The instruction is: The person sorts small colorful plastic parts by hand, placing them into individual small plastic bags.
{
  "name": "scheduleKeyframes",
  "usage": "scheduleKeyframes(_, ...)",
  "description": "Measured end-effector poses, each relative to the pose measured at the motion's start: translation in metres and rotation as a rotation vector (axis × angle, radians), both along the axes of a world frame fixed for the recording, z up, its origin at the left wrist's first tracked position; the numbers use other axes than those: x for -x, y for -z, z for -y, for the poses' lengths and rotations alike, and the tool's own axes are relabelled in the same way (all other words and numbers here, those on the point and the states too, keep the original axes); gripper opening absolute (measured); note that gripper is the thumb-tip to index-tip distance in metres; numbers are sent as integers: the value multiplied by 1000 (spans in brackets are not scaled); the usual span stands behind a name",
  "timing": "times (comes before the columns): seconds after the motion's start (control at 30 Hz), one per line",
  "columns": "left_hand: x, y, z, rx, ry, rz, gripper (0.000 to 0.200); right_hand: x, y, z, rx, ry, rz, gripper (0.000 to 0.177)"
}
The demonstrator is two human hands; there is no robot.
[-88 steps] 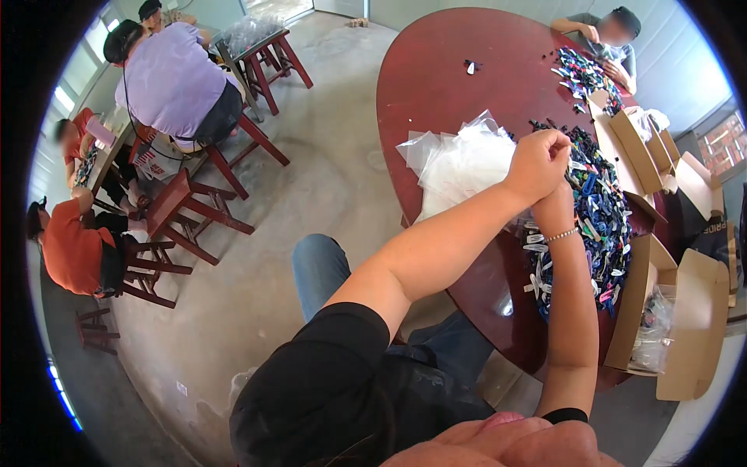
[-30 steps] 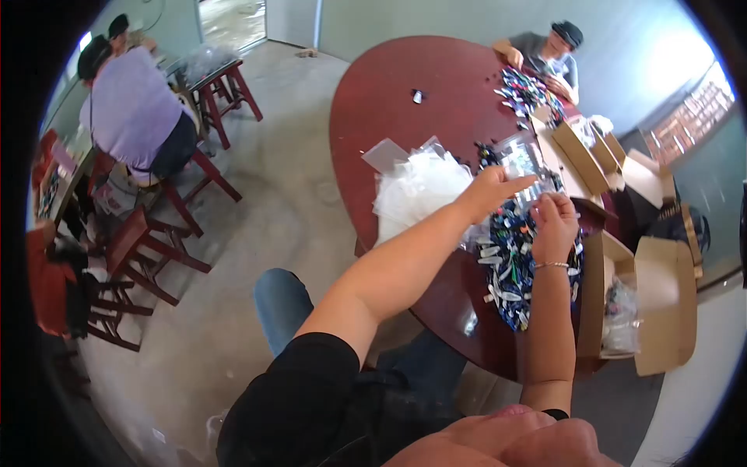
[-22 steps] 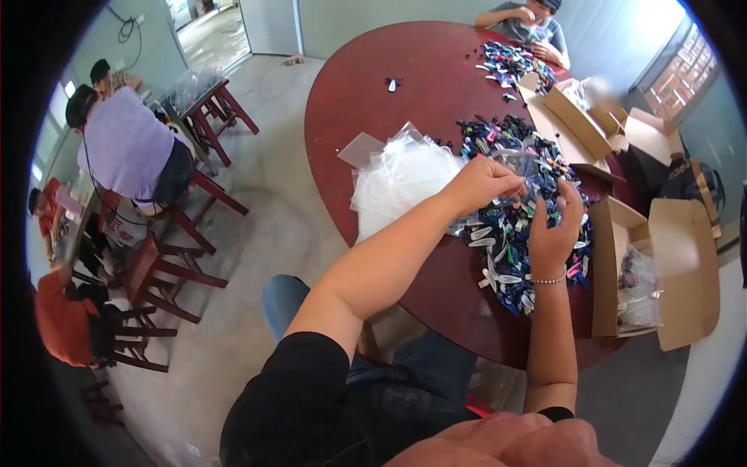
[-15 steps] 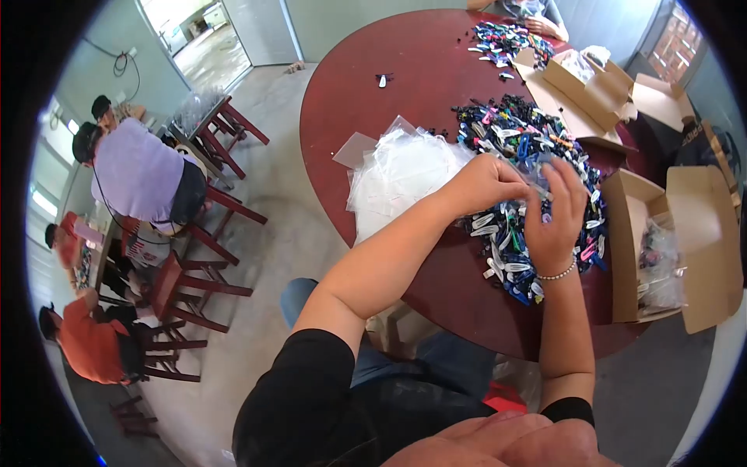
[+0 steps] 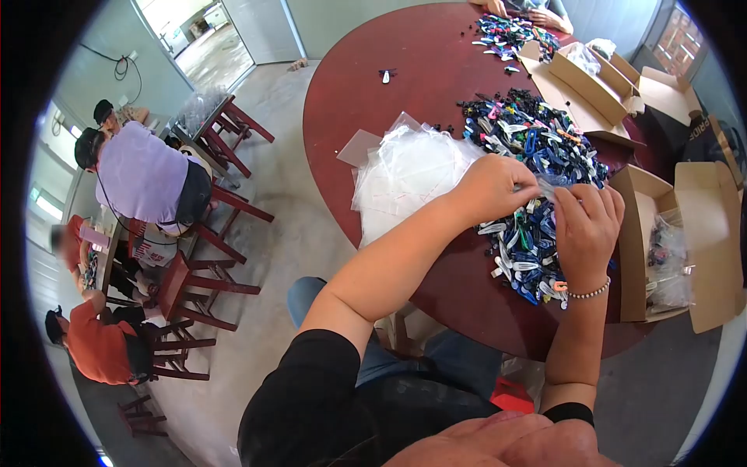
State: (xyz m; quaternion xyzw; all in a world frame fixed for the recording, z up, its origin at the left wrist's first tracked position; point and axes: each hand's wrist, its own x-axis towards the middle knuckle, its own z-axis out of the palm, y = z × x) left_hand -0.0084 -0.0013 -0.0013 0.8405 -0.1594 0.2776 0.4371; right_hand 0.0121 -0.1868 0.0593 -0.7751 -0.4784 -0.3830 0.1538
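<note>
Both my hands meet over a heap of mixed hair clips (image 5: 517, 241) on the dark red table. My left hand (image 5: 498, 187) pinches one end of a small clear plastic bag (image 5: 549, 187). The fingers of my right hand (image 5: 585, 222), with a beaded bracelet at the wrist, are closed on the bag's other side. What the bag holds is too small to make out. A pile of flat clear bags (image 5: 412, 171) lies left of the clips, beside my left forearm.
An open cardboard box (image 5: 634, 249) with filled bags stands at the right, more open boxes (image 5: 580, 97) behind. Another person's hands (image 5: 548, 17) are by a farther clip heap (image 5: 513, 39). A few clips (image 5: 386, 75) lie apart. People sit at the left.
My right hand has moved right and slightly down, and its spread fingers have closed on the bag. My left hand has shifted slightly right. The view has shifted a little.
</note>
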Motion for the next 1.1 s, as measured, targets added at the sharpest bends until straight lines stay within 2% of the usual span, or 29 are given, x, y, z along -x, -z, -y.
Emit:
scheduleKeyframes(0.13, 0, -1, 1, -60, -57, 111, 7, 10, -7, -1, -1, 43, 58, 12)
scheduleKeyframes(0.2, 1, -2, -1, -111, -96, 165, 9, 12, -6, -3, 16, -58, 11, 11)
scheduleKeyframes(0.3, 0, -2, -3, -123, -114, 167, 11, 3, 4, -4, 81, -52, -81, 13)
scheduleKeyframes(0.33, 0, -3, -4, -124, -117, 174, 11, 0, 6, -4, 86, -28, -89, 20)
scheduleKeyframes(0.43, 1, -5, -3, -178, -146, 209, 12, -3, 9, -7, 26, -1, -71, 29)
scheduleKeyframes(0.67, -1, -1, -7, -232, -158, 232, 10, -3, 11, -7, -66, -50, -71, 17)
scheduleKeyframes(0.77, -3, -1, -9, -261, -228, 207, 12, -5, 8, -5, -44, -32, -75, 14)
scheduleKeyframes(0.83, -2, 3, -6, -116, -359, 121, 15, -6, 8, -3, -43, -23, -65, 14)
scheduleKeyframes(0.87, -3, 4, -7, -145, -382, 111, 17, -7, 9, -3, -52, -34, -95, 13)
scheduleKeyframes(0.97, -5, 7, -10, -145, -330, 136, 20, -9, 8, -1, -96, -105, -132, 17)
scheduleKeyframes(1.03, -7, 10, -10, -154, -295, 145, 22, -3, 4, 3, -28, 27, -260, 20)
scheduleKeyframes(1.1, -9, 11, -9, -162, -259, 154, 25, -3, 10, 7, -25, 72, -278, 21)
